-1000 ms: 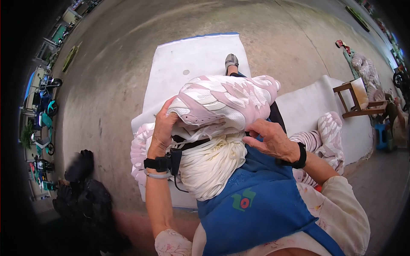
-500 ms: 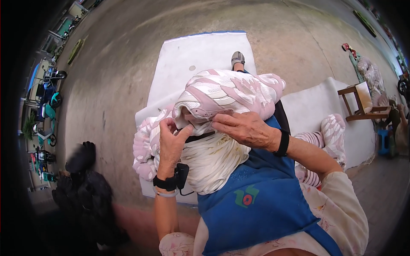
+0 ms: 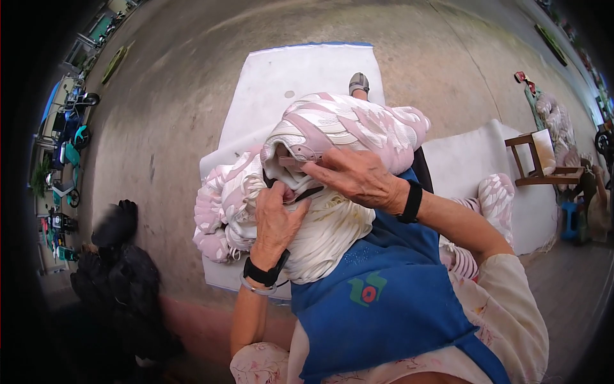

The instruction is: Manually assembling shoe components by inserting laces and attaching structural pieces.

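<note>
- the 2 hands are near each other but apart, both at the open end of a nested stack of pink-and-white sneaker uppers (image 3: pixel 368 121).
- that stack lies across the person's lap, its open end toward the left and its rounded end toward the right.
- left hand (image 3: pixel 276 221): at the lower edge of the opening, thumb and forefinger spread, fingertips partly hidden; i cannot tell whether it grips the edge.
- right hand (image 3: pixel 361 179): palm down, fingertips at the eyelet edge of the nearest upper; i cannot tell if a lace is pinched there.
- a thick bundle of cream-white shoelaces (image 3: pixel 329 240) rests on the lap, just below the stack and partly on the blue apron (image 3: pixel 390 320).
- each wrist wears a black band; the left also has a pale bangle (image 3: pixel 257 289).
- more pink-and-white uppers (image 3: pixel 214 214) are bunched to the left of the lap, and another curved stack (image 3: pixel 495 201) lies to the right.
- a white sheet (image 3: pixel 268 83) covers the floor ahead, with a gray shoe (image 3: pixel 359 81) on 1 foot at its far right.
- a wooden stool (image 3: pixel 527 160) lies tipped at the right, near a blue stool (image 3: pixel 570 221).
</note>
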`<state>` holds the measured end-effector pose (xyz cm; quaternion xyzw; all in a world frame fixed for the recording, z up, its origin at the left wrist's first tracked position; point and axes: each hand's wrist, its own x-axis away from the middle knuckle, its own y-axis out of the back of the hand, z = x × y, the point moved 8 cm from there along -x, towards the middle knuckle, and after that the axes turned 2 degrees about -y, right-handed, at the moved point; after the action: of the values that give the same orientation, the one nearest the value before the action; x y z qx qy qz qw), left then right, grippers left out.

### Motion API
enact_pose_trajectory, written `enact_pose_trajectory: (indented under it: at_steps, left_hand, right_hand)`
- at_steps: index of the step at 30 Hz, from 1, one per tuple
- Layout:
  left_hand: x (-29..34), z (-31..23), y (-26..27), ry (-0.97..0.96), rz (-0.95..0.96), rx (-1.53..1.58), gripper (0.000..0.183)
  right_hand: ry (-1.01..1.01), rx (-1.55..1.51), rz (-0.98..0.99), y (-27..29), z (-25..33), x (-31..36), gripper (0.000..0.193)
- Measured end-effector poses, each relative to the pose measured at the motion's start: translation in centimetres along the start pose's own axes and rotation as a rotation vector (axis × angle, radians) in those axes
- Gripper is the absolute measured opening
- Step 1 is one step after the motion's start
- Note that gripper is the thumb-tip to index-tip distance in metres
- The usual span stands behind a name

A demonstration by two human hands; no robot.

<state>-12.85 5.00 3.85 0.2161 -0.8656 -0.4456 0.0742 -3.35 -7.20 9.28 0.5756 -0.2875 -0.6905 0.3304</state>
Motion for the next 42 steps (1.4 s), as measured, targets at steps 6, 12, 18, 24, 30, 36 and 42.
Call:
enact_pose_trajectory:
  at_steps: [6,12,18,24,30,36,42]
  left_hand:
    - [-0.4,0.0,0.3,0.000,-0.016,0.040,0.026]
    - [-0.3,-0.8,0.2,0.034,0.076,0.091,0.027]
    - [-0.8,-2.9,0.8,0.054,0.154,0.027,0.027]
    - [-2.6,0.6,1.0,0.245,0.103,0.465,0.023]
    - [-2.7,2.0,1.6,0.274,0.171,0.386,0.022]
    - [-2.5,4.9,2.5,0.263,0.182,0.268,0.026]
    - [-4.9,-1.6,5.7,-0.041,-0.077,0.260,0.080]
  right_hand:
    - [-0.026,0.143,0.079,-0.6,0.0,-0.9,0.032]
    - [-0.041,0.107,0.054,-0.6,-0.4,-1.1,0.029]
    - [-0.042,0.083,0.059,-0.6,-0.6,-0.7,0.034]
    - [-0.059,0.039,0.092,-1.1,-1.0,-0.2,0.044]
    - [-0.093,-0.051,0.088,-1.8,-1.2,1.2,0.042]
    - [-0.087,-0.268,0.077,-0.1,-1.7,1.9,0.037]
    - [-0.532,-0.602,0.130,1.5,-4.7,7.6,0.020]
